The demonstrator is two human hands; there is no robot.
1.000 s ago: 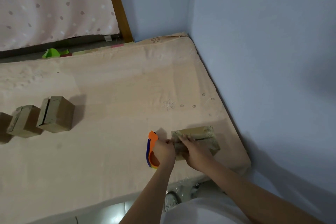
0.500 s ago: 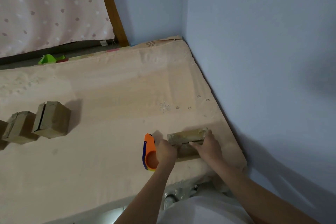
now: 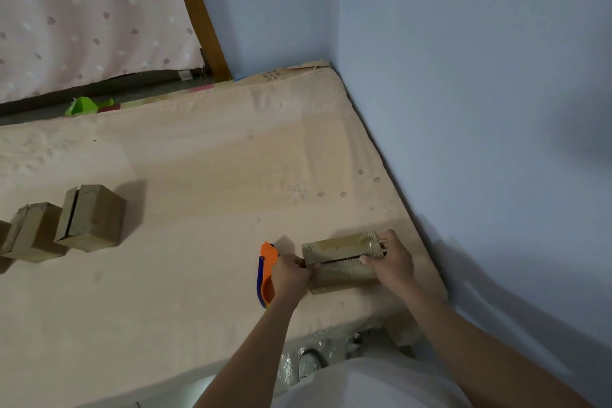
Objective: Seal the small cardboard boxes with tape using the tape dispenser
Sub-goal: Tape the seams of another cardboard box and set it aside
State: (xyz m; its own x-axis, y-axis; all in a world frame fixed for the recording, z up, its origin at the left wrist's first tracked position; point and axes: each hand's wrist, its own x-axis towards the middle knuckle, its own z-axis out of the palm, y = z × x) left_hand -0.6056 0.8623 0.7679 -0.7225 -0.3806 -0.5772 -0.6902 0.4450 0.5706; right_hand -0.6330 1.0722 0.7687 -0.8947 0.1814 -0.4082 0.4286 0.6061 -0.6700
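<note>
Head view: left hand (image 3: 291, 276) grips orange tape dispenser (image 3: 267, 275) at left end of cardboard box (image 3: 341, 263) near mattress (image 3: 205, 175) front-right corner, right hand (image 3: 392, 262) clasps box's right end, two more boxes (image 3: 66, 225) near left edge.

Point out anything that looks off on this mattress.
The box between the hands shows a dark open seam along its top, not yet taped. The upright box at left also gapes along one edge.
</note>
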